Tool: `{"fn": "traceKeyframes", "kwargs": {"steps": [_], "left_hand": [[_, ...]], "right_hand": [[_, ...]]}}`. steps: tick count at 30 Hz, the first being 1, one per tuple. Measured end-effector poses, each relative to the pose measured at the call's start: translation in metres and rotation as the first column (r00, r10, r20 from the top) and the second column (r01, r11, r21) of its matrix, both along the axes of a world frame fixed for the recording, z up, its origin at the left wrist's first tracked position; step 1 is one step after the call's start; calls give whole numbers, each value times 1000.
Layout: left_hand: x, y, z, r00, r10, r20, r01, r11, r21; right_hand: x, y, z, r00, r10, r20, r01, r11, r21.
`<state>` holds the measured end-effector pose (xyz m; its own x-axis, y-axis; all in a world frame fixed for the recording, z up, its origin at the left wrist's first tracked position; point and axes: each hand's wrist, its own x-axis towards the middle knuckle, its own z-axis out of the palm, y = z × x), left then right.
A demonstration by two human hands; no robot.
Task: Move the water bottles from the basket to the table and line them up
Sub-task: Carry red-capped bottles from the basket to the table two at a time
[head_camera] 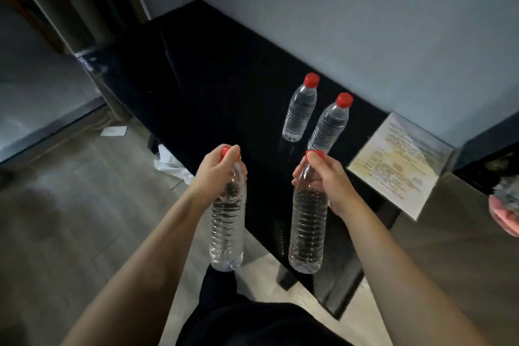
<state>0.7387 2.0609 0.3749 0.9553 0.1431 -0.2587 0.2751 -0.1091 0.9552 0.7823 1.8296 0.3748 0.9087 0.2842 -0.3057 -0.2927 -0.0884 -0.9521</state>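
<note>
Two clear water bottles with red caps stand upright on the glossy black table (224,87): the far bottle (300,109) and, just right of it and nearer me, a second standing bottle (328,126). My left hand (216,174) grips the neck of a third bottle (227,227), which hangs in the air over the table's front edge and the floor. My right hand (328,180) holds a fourth bottle (309,227) by its neck, above the table's near end. The basket is out of view.
A printed sheet in a clear stand (398,163) sits at the table's right end. A wall runs right behind the table. Crumpled white paper (171,163) lies on the wood floor to the left. Another person's hand (505,216) shows at the right edge.
</note>
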Motion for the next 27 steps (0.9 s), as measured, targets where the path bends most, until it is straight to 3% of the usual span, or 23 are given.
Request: {"fn": "traceKeyframes", "kwargs": {"steps": [5, 14, 27], "left_hand": [[78, 45, 8, 991, -58, 118, 41, 990, 135], [182, 66, 13, 958, -173, 229, 139, 978, 157], [237, 70, -5, 908, -355, 224, 312, 928, 205]], "right_hand": [[45, 58, 9, 981, -161, 112, 169, 983, -68], [113, 108, 18, 902, -336, 272, 390, 903, -179], [160, 126, 4, 867, -324, 378, 438, 857, -270]]}}
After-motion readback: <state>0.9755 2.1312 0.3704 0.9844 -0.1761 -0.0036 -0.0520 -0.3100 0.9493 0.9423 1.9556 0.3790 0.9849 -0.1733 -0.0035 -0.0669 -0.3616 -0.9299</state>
